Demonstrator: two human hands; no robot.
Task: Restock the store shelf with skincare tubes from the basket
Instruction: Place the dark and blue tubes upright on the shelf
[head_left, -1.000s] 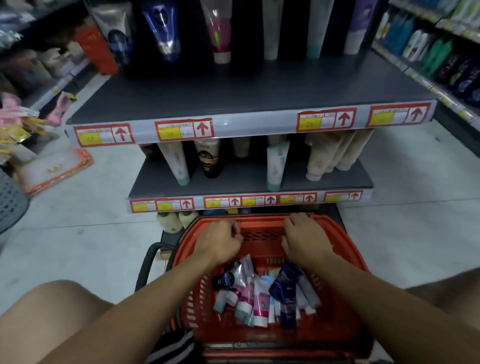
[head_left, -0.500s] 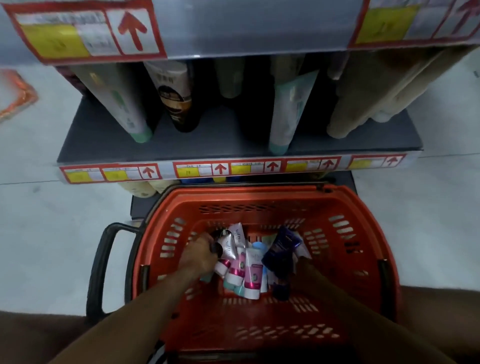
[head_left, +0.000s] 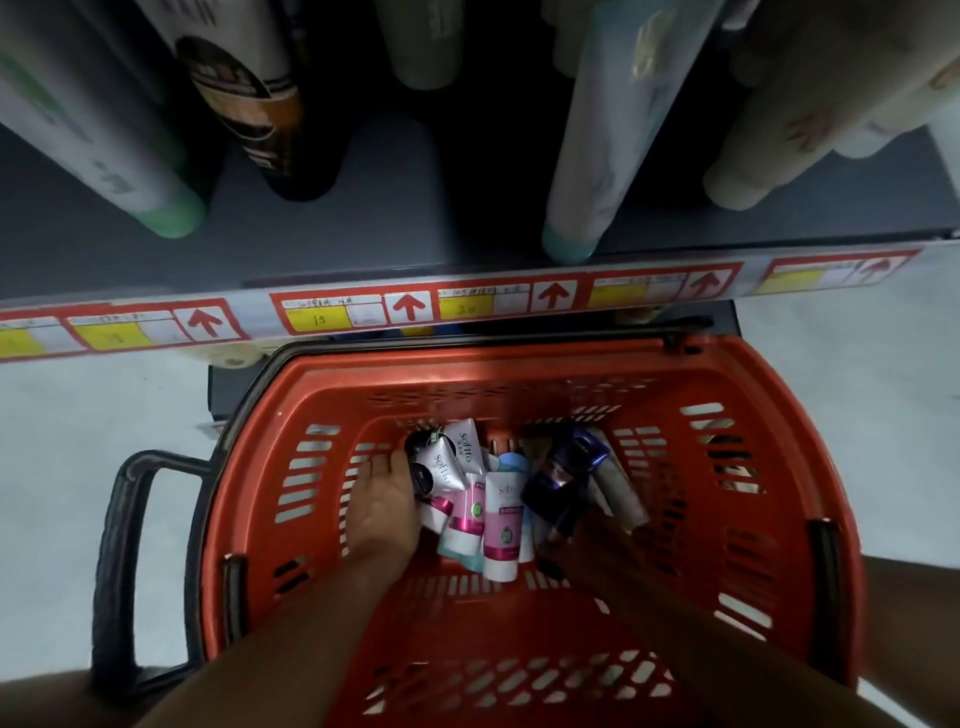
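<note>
A red basket (head_left: 467, 366) stands on the floor under the grey shelf (head_left: 363, 249). Several skincare tubes lie heaped in its middle, among them a white-and-pink tube (head_left: 501, 530) and a dark blue tube (head_left: 566, 467). My left hand (head_left: 384, 504) is down in the basket, its fingers lying against the left side of the heap. My right hand (head_left: 587, 556) is in deep shadow at the lower end of the dark blue tube; its fingers are too dark to make out.
On the shelf stand a green-capped white tube (head_left: 104, 130), a black-and-brown tube (head_left: 260, 104), a teal-capped tube (head_left: 597, 156) and cream tubes (head_left: 805, 104). A price strip (head_left: 410, 306) runs along the shelf edge. The basket's black handle (head_left: 124, 545) sticks out left over pale floor.
Both hands went from the basket's far rim down into the heap of tubes. My head has dropped lower and closer to the basket and the lower shelf.
</note>
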